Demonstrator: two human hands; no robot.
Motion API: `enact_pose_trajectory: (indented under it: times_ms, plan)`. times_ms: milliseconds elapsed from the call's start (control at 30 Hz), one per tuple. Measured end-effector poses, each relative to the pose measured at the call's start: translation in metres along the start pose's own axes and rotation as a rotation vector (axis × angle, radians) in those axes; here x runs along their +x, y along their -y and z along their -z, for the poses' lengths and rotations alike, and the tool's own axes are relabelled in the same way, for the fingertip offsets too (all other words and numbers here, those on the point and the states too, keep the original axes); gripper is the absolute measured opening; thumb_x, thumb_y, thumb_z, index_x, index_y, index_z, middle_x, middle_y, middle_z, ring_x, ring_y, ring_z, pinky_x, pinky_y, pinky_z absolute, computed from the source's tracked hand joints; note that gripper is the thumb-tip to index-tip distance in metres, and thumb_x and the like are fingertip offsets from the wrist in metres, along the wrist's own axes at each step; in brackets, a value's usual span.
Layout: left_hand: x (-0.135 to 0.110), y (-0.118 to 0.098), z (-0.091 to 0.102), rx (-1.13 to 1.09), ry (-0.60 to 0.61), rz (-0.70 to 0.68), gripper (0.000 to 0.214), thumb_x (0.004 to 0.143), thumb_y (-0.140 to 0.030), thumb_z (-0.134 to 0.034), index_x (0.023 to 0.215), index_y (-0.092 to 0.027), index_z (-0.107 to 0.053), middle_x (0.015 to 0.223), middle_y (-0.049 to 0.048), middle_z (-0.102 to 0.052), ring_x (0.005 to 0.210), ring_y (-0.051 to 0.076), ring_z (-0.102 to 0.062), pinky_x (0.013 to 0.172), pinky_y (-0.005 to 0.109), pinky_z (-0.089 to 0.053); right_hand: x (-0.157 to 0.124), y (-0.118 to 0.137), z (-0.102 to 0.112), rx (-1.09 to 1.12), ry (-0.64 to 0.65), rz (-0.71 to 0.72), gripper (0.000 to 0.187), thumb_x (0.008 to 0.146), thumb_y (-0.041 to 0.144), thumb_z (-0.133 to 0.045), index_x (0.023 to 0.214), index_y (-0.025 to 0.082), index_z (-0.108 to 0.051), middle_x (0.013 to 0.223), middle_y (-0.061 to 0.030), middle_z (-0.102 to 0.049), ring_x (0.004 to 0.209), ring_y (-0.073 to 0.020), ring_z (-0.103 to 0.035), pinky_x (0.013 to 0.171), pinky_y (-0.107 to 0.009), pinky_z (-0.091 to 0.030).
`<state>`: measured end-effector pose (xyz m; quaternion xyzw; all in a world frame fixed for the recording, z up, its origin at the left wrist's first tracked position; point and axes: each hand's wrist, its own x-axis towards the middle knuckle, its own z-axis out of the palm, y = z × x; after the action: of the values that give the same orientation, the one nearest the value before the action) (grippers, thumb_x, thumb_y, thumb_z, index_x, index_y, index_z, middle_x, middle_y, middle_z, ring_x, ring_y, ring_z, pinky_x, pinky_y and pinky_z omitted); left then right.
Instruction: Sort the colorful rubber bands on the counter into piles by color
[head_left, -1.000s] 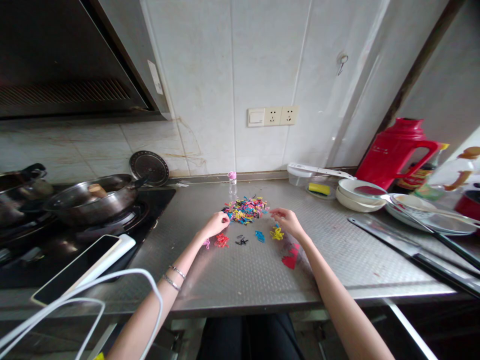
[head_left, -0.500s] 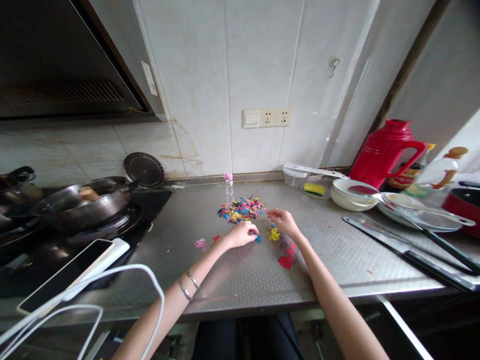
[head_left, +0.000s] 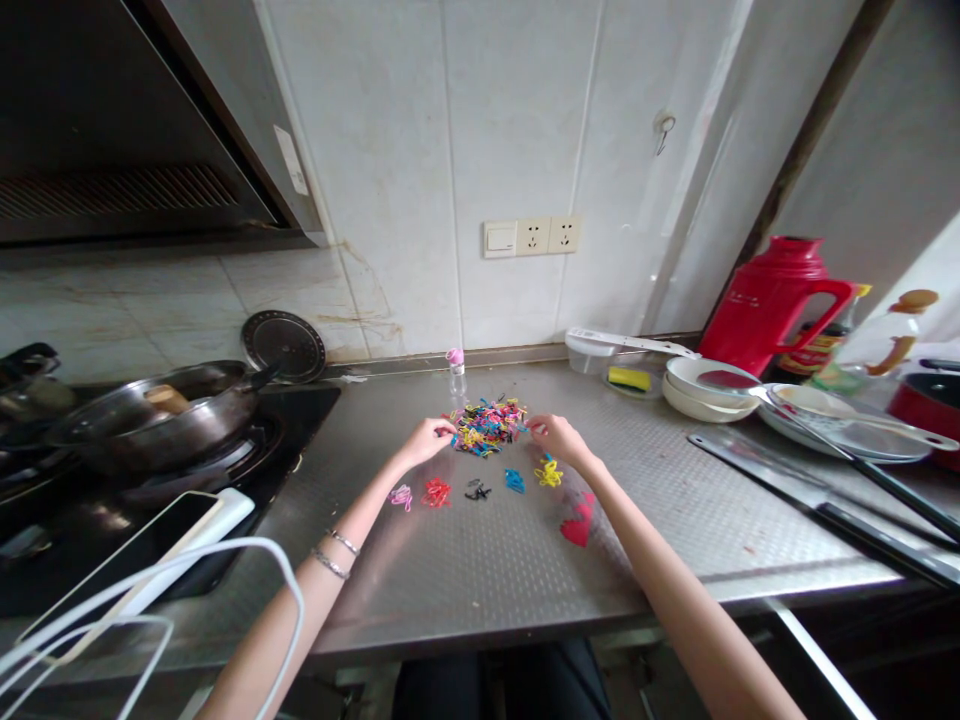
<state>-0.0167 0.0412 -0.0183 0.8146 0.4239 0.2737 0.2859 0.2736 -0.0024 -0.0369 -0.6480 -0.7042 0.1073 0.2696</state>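
A heap of small, many-coloured rubber bands (head_left: 487, 425) lies on the steel counter. At its left edge my left hand (head_left: 429, 442) has its fingers pinched together, and whatever is between them is too small to name. My right hand (head_left: 561, 440) is curled at the heap's right edge, fingertips together, their contents hidden. Nearer to me are separate little piles in a row: pink bands (head_left: 401, 496), red bands (head_left: 436, 491), black bands (head_left: 477, 490), blue bands (head_left: 514, 480) and yellow bands (head_left: 549, 472).
Behind the heap stands a small clear bottle with a pink cap (head_left: 456, 372). A torn bag with red print (head_left: 577, 520) lies by my right forearm. Bowls (head_left: 705, 390), a long knife (head_left: 795, 500) and a red thermos (head_left: 772, 310) are rightward; a wok (head_left: 165, 410), phone (head_left: 127, 570) and white cable (head_left: 289, 570) leftward.
My left hand has moved from the blue pile, up and left to the heap's left edge, uncovering the black and red piles. My right hand stays by the heap's right side.
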Motion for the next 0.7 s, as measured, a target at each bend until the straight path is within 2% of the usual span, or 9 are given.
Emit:
enact_pose_trajectory:
  times_ms: [133,267,700]
  plan:
    - [-0.001,0.028,0.011,-0.035,-0.048,0.069,0.023,0.07,-0.022,-0.05,0.083,-0.011,-0.066,0.085,0.0077,-0.067,0.078,0.017,-0.059,0.077,0.029,-0.044,0.009,0.005,-0.001,-0.102,0.031,0.003,0.021,0.071,0.023,-0.054,0.088,0.023,-0.067,0.087,-0.0043,-0.066,0.076,-0.0151,-0.058,0.061,-0.02,-0.039]
    - [-0.001,0.038,0.01,-0.043,-0.049,0.117,0.023,0.068,-0.022,-0.051,0.083,-0.011,-0.066,0.085,0.0077,-0.067,0.078,0.017,-0.06,0.078,0.03,-0.044,0.012,0.003,-0.005,-0.133,0.054,0.024,0.017,0.074,0.027,-0.054,0.085,0.023,-0.066,0.088,-0.0041,-0.064,0.075,-0.0144,-0.057,0.059,-0.02,-0.037]
    - [0.008,0.019,0.008,-0.008,-0.052,0.094,0.022,0.069,-0.021,-0.051,0.08,-0.01,-0.067,0.081,0.0081,-0.068,0.076,0.017,-0.06,0.075,0.028,-0.044,0.012,-0.007,-0.01,-0.101,0.043,0.09,0.016,0.08,0.024,-0.046,0.08,0.018,-0.061,0.088,-0.0052,-0.06,0.076,-0.013,-0.053,0.061,-0.019,-0.035]
